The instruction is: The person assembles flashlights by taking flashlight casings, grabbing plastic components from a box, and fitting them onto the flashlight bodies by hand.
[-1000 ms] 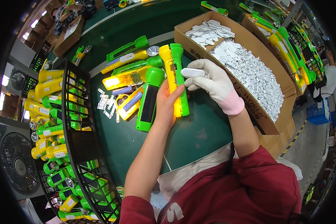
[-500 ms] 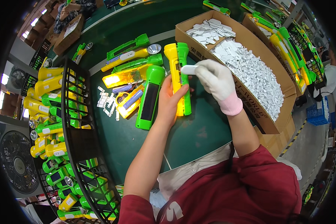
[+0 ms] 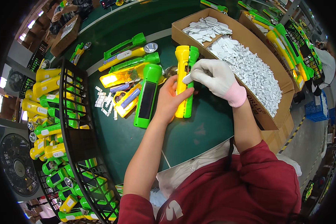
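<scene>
A: Left side, first entry?
B: Black plastic crate (image 3: 78,142), loaded with yellow and green flashlights; its right wall borders the work area.
A: Next, on the table (image 3: 198,136)?
B: White small parts (image 3: 100,101), loose; then an opened yellow casing (image 3: 122,111) with a blue cylinder inside; then a green flashlight (image 3: 152,74), dark panel facing up, near the left forearm.
A: Centre?
B: Left hand (image 3: 171,99), bare, wrapped round the lower half of a yellow-and-green flashlight (image 3: 182,56), head end away from the wearer. Whether it rests on the surface, cannot tell.
A: Right hand (image 3: 214,76)?
B: White-gloved, fingertips pinching a white rounded piece (image 3: 187,79) at the flashlight's middle; contact unclear.
A: Far right?
B: Cardboard box (image 3: 267,121), holding white pieces, its near wall slanting close beside the glove.
A: Open room?
B: Green surface between crate and left forearm, and below both hands to the near edge.
</scene>
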A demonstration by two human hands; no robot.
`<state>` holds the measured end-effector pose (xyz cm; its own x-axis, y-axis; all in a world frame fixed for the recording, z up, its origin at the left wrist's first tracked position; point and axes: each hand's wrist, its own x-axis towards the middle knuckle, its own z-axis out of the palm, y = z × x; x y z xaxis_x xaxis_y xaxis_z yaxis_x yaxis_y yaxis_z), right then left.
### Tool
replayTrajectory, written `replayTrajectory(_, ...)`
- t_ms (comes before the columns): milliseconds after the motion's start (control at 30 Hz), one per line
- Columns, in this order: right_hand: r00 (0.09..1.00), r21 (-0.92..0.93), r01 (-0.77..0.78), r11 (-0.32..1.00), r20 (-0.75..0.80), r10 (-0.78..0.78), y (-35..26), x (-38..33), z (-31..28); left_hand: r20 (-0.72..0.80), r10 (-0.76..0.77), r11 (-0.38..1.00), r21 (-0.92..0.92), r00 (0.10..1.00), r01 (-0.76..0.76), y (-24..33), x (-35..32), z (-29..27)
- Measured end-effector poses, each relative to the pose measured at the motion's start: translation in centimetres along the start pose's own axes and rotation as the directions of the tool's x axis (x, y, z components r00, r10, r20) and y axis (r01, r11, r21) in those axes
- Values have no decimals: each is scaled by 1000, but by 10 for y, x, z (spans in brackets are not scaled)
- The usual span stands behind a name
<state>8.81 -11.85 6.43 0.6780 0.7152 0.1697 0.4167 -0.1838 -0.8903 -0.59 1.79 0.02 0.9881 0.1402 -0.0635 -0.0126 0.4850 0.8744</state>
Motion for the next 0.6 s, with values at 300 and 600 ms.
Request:
replayTrajectory(300,967,-220,227,949,165,-193,-9,13,-14,9,-15,1000,-11,1000,15,-2,1,-2)
replayTrajectory(600,921,-386,321,865,341,-189,-16,24,-23,42,9,1000,27,999,-10,-3,0,-3)
